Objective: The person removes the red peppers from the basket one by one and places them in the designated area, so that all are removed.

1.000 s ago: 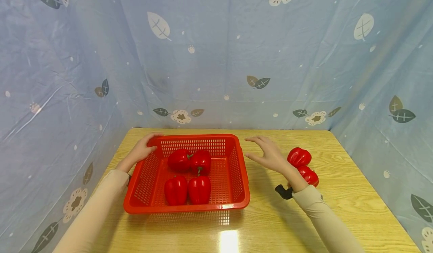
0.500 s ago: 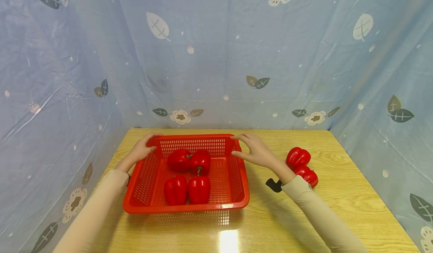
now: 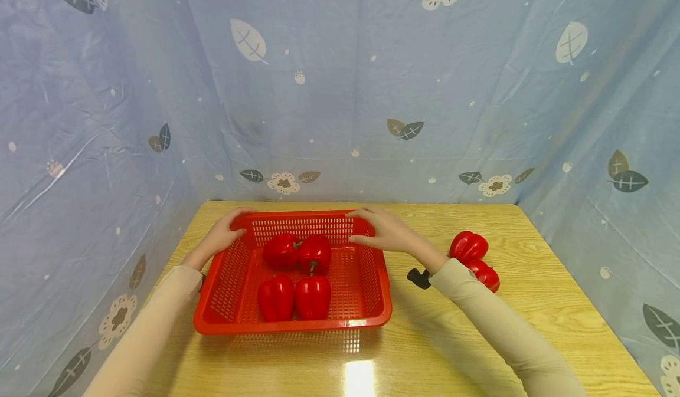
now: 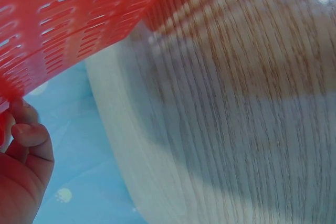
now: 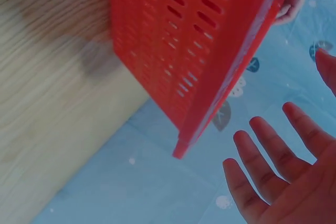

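Red basket (image 3: 287, 327) — slotted, rectangular (and glossy).

Against blue cloth (image 4: 81, 135) and wooden table (image 4: 236, 129), the left hand (image 4: 26, 166) grips a red basket (image 4: 76, 19)

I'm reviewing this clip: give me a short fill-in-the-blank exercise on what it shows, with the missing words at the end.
1. Inside the basket lie ____ peppers.
2. Right of it, ____ loose peppers show on the table.
3. The left grip holds the ____.
4. The right grip, fingers spread, holds ____.

Missing words: four; two; basket; nothing.
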{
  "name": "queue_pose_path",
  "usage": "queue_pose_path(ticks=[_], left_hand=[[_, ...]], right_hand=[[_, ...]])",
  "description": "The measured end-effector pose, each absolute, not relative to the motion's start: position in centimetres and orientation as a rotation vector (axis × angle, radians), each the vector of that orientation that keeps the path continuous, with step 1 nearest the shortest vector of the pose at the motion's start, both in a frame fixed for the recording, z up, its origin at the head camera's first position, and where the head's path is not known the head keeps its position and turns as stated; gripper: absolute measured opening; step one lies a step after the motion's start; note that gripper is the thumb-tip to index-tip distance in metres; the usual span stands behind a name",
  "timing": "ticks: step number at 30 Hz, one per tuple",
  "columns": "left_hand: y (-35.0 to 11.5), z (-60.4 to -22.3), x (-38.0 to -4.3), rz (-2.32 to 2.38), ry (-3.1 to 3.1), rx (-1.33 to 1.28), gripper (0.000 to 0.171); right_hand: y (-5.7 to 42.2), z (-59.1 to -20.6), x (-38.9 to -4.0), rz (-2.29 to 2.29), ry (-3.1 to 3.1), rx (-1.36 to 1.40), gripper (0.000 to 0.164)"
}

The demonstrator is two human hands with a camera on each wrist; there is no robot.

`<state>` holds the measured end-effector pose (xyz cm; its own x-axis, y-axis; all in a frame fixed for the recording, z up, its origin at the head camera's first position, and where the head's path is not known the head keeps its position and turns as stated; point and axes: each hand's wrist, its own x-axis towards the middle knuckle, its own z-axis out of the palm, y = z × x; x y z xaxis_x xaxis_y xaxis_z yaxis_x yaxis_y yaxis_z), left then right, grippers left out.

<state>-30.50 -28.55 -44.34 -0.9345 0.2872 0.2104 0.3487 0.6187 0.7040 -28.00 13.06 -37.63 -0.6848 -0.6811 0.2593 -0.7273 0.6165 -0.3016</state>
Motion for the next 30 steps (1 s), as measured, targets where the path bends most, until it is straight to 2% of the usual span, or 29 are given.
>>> queue_pose_path(ticks=[15, 30], left_hand=[[-28.6, -44.4, -30.5, -1.193, -2.757, -0.537, 0.05], [-28.6, -44.3, -30.5, -1.236, -2.776, -0.546, 0.052]], right_hand=[[10.4, -36.2, -29.2, 0.623, -2.864, 1.354, 0.06], [7.9, -36.8, -31.1, 0.64, -3.051, 1.478, 0.067]])
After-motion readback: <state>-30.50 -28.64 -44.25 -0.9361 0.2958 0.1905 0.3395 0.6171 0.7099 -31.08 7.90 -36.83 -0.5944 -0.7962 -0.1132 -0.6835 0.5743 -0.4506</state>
